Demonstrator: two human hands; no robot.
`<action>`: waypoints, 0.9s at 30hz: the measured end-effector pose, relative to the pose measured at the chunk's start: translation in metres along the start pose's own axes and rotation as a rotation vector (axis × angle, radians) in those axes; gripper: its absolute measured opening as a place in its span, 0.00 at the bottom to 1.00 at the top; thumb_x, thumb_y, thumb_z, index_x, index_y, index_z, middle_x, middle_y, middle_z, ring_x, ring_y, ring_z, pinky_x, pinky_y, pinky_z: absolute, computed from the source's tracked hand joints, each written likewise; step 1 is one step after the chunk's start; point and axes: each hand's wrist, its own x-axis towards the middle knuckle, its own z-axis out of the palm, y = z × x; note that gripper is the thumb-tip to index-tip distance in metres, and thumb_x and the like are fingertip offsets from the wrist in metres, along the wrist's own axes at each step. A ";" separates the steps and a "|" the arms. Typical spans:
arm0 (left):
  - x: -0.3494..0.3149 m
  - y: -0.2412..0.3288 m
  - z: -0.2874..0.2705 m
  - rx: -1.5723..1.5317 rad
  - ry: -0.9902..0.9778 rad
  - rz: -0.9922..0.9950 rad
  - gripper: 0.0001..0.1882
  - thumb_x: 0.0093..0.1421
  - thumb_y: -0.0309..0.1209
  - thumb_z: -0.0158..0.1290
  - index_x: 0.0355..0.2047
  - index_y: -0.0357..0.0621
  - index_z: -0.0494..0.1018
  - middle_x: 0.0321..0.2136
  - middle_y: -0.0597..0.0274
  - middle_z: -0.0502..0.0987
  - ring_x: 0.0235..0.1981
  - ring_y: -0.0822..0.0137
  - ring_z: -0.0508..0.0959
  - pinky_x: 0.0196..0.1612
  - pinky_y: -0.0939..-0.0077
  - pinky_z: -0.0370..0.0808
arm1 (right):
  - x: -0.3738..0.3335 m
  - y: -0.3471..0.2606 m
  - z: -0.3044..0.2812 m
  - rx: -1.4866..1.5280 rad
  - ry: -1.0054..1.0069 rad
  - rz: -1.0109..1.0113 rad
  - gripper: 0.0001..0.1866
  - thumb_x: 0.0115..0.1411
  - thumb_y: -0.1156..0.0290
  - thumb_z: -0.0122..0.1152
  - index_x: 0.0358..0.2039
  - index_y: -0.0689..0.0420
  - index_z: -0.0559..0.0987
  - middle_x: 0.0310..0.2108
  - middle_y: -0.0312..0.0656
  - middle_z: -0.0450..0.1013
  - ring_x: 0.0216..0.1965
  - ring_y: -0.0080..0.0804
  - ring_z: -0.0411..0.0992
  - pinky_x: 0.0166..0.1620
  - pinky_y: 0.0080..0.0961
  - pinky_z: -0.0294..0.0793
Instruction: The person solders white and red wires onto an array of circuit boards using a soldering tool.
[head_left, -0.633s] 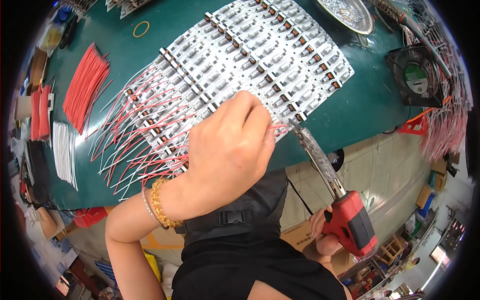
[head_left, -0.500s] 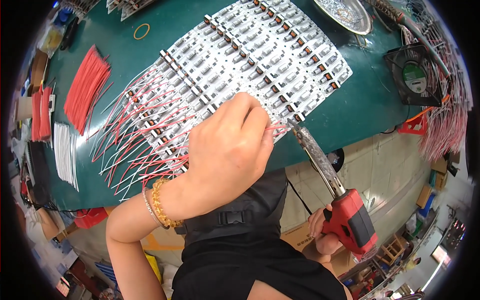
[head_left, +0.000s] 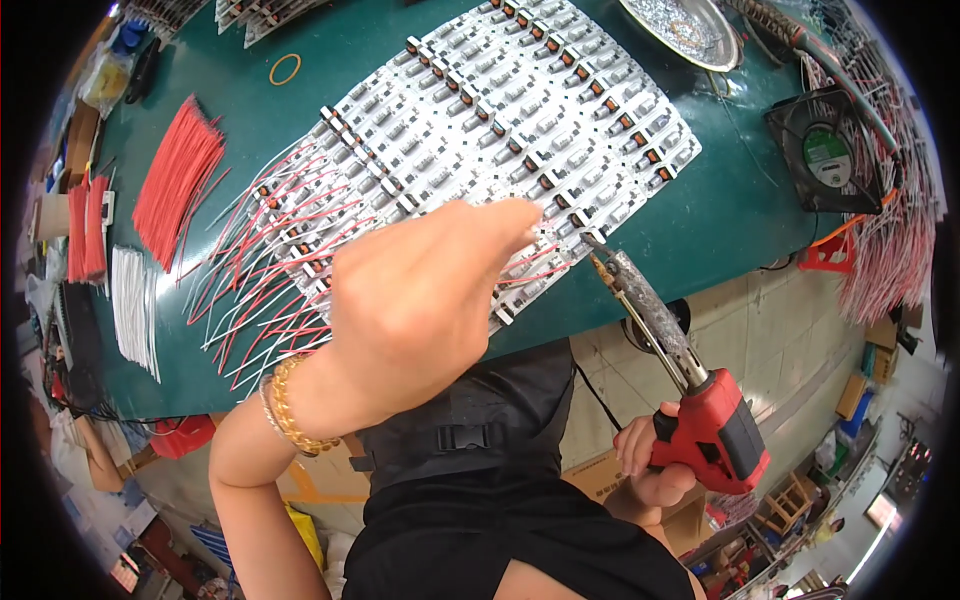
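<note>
My left hand (head_left: 415, 300) hovers over the near part of a panel of white circuit boards (head_left: 480, 120), fingers curled together. Whatever is pinched in them is hidden behind the hand. Red and white wires (head_left: 270, 290) fan out from the panel's left part, and a few red ones show just right of my knuckles. In my right hand (head_left: 650, 460) is a red and black soldering gun (head_left: 710, 430), gripped by its handle. Its tip points up-left at the panel's near right edge, close to the last boards; whether it touches cannot be made out.
Bundles of red wires (head_left: 180, 185) and white wires (head_left: 134, 310) lie on the green table (head_left: 330, 40) at left. A metal dish (head_left: 690, 30) with solder bits stands far right, above a black fan (head_left: 825, 150). More wires (head_left: 890, 250) hang off the right side.
My left hand has shifted left and slightly back from the soldering tip, uncovering red wires at the panel's near edge. The soldering gun has moved slightly up and right.
</note>
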 end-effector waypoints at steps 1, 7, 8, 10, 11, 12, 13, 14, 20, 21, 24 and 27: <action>0.006 0.009 -0.006 0.053 -0.079 -0.136 0.06 0.54 0.19 0.58 0.32 0.42 0.74 0.16 0.61 0.73 0.16 0.60 0.74 0.20 0.69 0.68 | 0.001 -0.001 0.001 0.001 0.000 0.002 0.49 0.57 0.30 0.52 0.56 0.67 0.64 0.11 0.28 0.60 0.11 0.20 0.59 0.19 0.18 0.62; 0.003 0.002 0.010 -0.018 -0.167 -0.192 0.06 0.54 0.19 0.60 0.29 0.39 0.73 0.26 0.60 0.75 0.22 0.67 0.74 0.24 0.75 0.70 | 0.007 -0.005 0.004 0.037 -0.068 0.096 0.52 0.55 0.28 0.52 0.60 0.66 0.63 0.12 0.27 0.60 0.13 0.20 0.60 0.21 0.18 0.63; 0.002 0.002 0.013 0.003 -0.161 -0.204 0.07 0.52 0.19 0.60 0.29 0.40 0.73 0.28 0.61 0.74 0.24 0.65 0.74 0.27 0.73 0.70 | 0.007 -0.006 0.004 0.040 -0.083 0.121 0.52 0.55 0.28 0.52 0.60 0.66 0.64 0.12 0.27 0.60 0.13 0.20 0.60 0.22 0.18 0.63; -0.001 -0.001 0.016 0.091 -0.172 -0.141 0.08 0.51 0.19 0.60 0.28 0.41 0.72 0.29 0.61 0.73 0.26 0.64 0.73 0.30 0.71 0.68 | 0.008 -0.005 0.004 0.046 -0.098 0.150 0.52 0.55 0.28 0.52 0.61 0.65 0.64 0.12 0.26 0.60 0.13 0.20 0.60 0.23 0.18 0.64; -0.002 -0.002 0.017 0.180 -0.182 -0.076 0.09 0.49 0.19 0.61 0.28 0.41 0.72 0.30 0.61 0.73 0.28 0.62 0.71 0.33 0.69 0.67 | 0.007 -0.004 0.004 0.020 -0.100 0.143 0.51 0.55 0.28 0.52 0.60 0.64 0.64 0.12 0.26 0.60 0.13 0.20 0.60 0.22 0.19 0.64; -0.004 -0.003 0.019 0.182 -0.185 -0.079 0.09 0.49 0.19 0.61 0.28 0.41 0.72 0.30 0.61 0.73 0.28 0.62 0.71 0.33 0.69 0.67 | 0.007 -0.002 0.004 -0.005 -0.103 0.136 0.50 0.55 0.28 0.52 0.59 0.64 0.65 0.12 0.26 0.60 0.13 0.21 0.60 0.22 0.19 0.64; -0.003 -0.003 0.020 0.176 -0.174 -0.078 0.09 0.49 0.20 0.61 0.28 0.42 0.71 0.30 0.62 0.73 0.29 0.61 0.71 0.33 0.68 0.65 | 0.006 -0.003 0.004 -0.012 -0.100 0.139 0.50 0.55 0.28 0.52 0.59 0.64 0.65 0.12 0.26 0.60 0.13 0.21 0.60 0.22 0.19 0.64; -0.002 -0.003 0.020 0.169 -0.162 -0.076 0.10 0.48 0.20 0.61 0.27 0.43 0.71 0.30 0.62 0.74 0.29 0.60 0.70 0.34 0.67 0.63 | 0.004 -0.004 0.002 -0.047 -0.062 0.127 0.48 0.55 0.28 0.52 0.57 0.63 0.66 0.12 0.27 0.60 0.13 0.21 0.61 0.22 0.20 0.64; -0.004 -0.003 0.021 0.197 -0.157 -0.065 0.10 0.48 0.20 0.61 0.27 0.42 0.71 0.30 0.62 0.74 0.29 0.60 0.70 0.33 0.67 0.63 | -0.016 0.014 -0.014 -0.130 0.064 0.106 0.30 0.56 0.41 0.59 0.39 0.59 0.74 0.17 0.33 0.65 0.18 0.29 0.64 0.25 0.25 0.64; -0.004 -0.003 0.022 0.198 -0.159 -0.065 0.10 0.48 0.20 0.61 0.27 0.42 0.71 0.30 0.62 0.74 0.29 0.60 0.70 0.33 0.67 0.63 | -0.017 0.011 -0.014 -0.376 0.124 0.098 0.18 0.57 0.53 0.63 0.26 0.56 0.79 0.22 0.38 0.71 0.22 0.36 0.68 0.28 0.30 0.65; -0.004 -0.002 0.022 0.198 -0.159 -0.071 0.10 0.48 0.20 0.61 0.27 0.42 0.71 0.30 0.62 0.74 0.29 0.60 0.70 0.33 0.67 0.63 | -0.013 0.004 -0.008 -0.527 0.112 0.087 0.11 0.58 0.62 0.56 0.28 0.57 0.79 0.22 0.40 0.71 0.21 0.41 0.67 0.26 0.31 0.64; -0.004 -0.003 0.020 0.180 -0.163 -0.079 0.10 0.48 0.20 0.61 0.27 0.42 0.71 0.30 0.62 0.74 0.30 0.60 0.70 0.34 0.67 0.63 | -0.008 0.000 -0.009 -0.586 0.018 0.074 0.19 0.61 0.52 0.53 0.28 0.56 0.79 0.23 0.40 0.72 0.23 0.41 0.68 0.28 0.31 0.65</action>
